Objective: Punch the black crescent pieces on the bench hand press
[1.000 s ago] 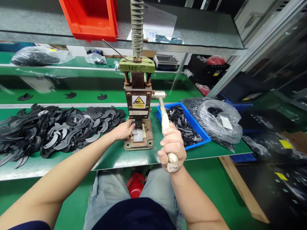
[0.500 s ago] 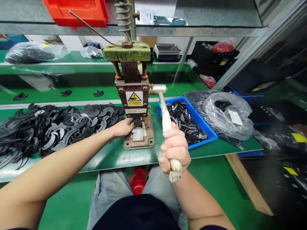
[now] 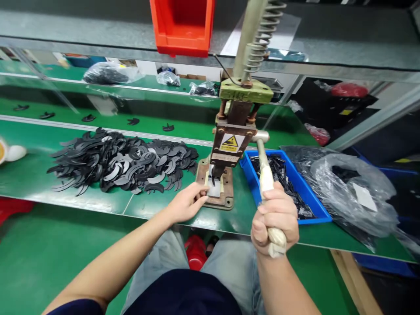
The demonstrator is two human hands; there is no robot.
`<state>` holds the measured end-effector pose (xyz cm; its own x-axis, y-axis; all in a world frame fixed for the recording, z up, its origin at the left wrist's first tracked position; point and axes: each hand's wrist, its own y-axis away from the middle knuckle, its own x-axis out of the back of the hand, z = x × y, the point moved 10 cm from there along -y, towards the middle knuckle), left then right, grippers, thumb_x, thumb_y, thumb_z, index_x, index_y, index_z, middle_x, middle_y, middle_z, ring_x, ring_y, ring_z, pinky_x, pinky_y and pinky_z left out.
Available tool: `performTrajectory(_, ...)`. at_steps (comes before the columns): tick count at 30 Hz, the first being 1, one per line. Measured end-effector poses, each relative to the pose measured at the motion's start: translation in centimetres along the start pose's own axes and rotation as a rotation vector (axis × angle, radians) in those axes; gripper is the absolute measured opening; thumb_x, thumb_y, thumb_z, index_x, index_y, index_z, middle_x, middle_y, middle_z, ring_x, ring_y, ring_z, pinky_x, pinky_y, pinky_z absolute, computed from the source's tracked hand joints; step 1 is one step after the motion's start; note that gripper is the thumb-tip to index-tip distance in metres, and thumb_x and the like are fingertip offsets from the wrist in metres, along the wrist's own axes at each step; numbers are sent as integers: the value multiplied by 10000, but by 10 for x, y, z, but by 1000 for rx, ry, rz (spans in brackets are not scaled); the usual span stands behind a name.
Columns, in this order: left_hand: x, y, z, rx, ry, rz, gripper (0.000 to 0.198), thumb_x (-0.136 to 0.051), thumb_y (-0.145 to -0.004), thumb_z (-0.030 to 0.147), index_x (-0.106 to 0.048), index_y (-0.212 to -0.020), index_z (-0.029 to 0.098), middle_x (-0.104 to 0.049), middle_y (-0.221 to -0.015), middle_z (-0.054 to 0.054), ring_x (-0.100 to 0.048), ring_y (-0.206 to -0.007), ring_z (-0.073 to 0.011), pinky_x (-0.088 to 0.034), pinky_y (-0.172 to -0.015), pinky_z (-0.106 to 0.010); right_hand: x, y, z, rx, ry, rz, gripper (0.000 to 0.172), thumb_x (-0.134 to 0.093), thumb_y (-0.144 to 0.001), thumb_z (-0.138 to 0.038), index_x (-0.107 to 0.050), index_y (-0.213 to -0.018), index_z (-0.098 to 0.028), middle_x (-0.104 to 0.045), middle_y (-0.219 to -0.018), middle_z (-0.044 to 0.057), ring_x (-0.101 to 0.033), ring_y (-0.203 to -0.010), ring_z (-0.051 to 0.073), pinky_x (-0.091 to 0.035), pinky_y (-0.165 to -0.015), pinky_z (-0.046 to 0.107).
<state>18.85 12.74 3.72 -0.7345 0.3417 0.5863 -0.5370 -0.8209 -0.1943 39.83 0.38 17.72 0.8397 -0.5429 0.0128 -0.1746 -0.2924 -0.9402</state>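
Bench: green bench (image 3: 33, 179), black crescents (image 3: 124, 159) heaped (left of the press (image 3: 229, 144)).
Right: right hand (image 3: 274, 218), grip closed round lever (image 3: 265, 175).
Left: left hand (image 3: 187, 203), grip open, touching press base.

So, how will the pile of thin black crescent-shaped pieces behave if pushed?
The black crescent pieces probably scatter, not move together: they lie loose and overlapping on the green table. Each looks flat and thin, so likely light.
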Motion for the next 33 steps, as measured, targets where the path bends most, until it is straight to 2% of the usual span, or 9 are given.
performTrajectory(6,89,67,-79,245,-461,248,312,-577,-1024,450,-705,-1209,234,-727,-1144,-132,-669,-1110,-312,-528,-1017,-453,-1,0,1,-15,11,20,169,-749,-848,-329,-604,-789,-264,-623,-785,2,-683,-924,265,-581,-1059,655)
performTrajectory(8,110,69,-98,302,-576,257,348,-592,-1004,477,-705,-1224,233,-730,-1174,-146,-658,-1142,-338,-507,-1047,-474,-2,0,2,-26,12,17,161,-745,-837,-313,-601,-782,-269,-614,-781,1,-681,-917,266,-570,-1075,660)
performTrajectory(11,126,49,-106,327,-698,239,418,-577,-1002,516,-704,-1271,222,-721,-1257,-161,-641,-1187,-361,-484,-1058,-476,0,-1,1,-29,27,40,167,-735,-841,-308,-591,-769,-262,-613,-782,0,-684,-917,255,-565,-1103,650)
performTrajectory(15,129,3,-100,367,-850,197,536,-526,-1013,601,-689,-1304,181,-707,-1290,-213,-616,-1233,-407,-460,-1020,-486,-2,-2,-3,-5,62,11,155,-722,-861,-304,-596,-785,-255,-630,-812,6,-689,-943,257,-554,-1120,688)
performTrajectory(19,120,-31,-97,399,-961,141,622,-548,-975,657,-679,-1238,109,-715,-1227,-286,-629,-1209,-458,-444,-992,-512,-3,-2,-3,-6,75,-45,135,-718,-871,-298,-601,-819,-256,-627,-830,-1,-682,-973,248,-554,-1123,685)
performTrajectory(23,115,-42,-102,398,-987,84,489,-503,-1008,487,-686,-1194,74,-730,-1196,-300,-690,-1141,-439,-454,-968,-499,-4,-2,-5,15,59,-61,129,-717,-878,-277,-599,-833,-250,-624,-836,-2,-676,-983,239,-553,-1129,661)
performTrajectory(26,123,-40,-103,396,-934,92,391,-415,-1031,359,-697,-1128,105,-753,-1149,-271,-724,-1096,-409,-478,-945,-488,-4,-2,-5,11,62,-59,137,-708,-892,-306,-594,-833,-257,-616,-836,-7,-673,-987,239,-568,-1111,667)
performTrajectory(30,132,-29,-100,421,-612,218,272,-506,-1009,412,-655,-1060,190,-765,-1037,-166,-745,-1000,-342,-535,-870,-429,-5,-1,-5,3,43,-56,133,-703,-894,-305,-597,-834,-252,-617,-846,1,-667,-1005,245,-574,-1094,688)
performTrajectory(33,99,-24,-101,458,-69,196,254,-648,-944,433,-575,-1059,218,-712,-853,-48,-748,-798,-249,-576,-741,-359,-4,0,-5,-1,41,-39,135,-700,-892,-300,-592,-830,-251,-610,-832,1,-672,-998,248,-578,-1089,691)
